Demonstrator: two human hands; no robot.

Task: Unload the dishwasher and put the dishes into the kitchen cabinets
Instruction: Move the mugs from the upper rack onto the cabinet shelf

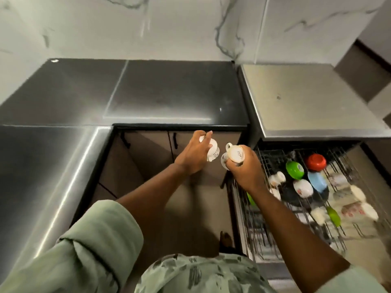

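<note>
My left hand (194, 154) grips a white patterned cup (213, 152) in front of the brown lower cabinet doors (148, 149). My right hand (246, 168) holds a second white cup (235, 154) bottom-up, just left of the dishwasher. The dishwasher's pulled-out wire rack (266, 163) at the right carries a red bowl (316, 162), a green bowl (294, 170), a blue bowl (317, 181), a white patterned bowl (303, 187) and several white cups, all upside down. The two held cups sit close together without touching.
A dark steel countertop (148, 92) runs along the back and down the left side. The dishwasher's grey top (306, 98) lies at the right. Black handles (175, 140) show on the closed cabinet doors. My foot (226, 240) stands on the floor beside the rack.
</note>
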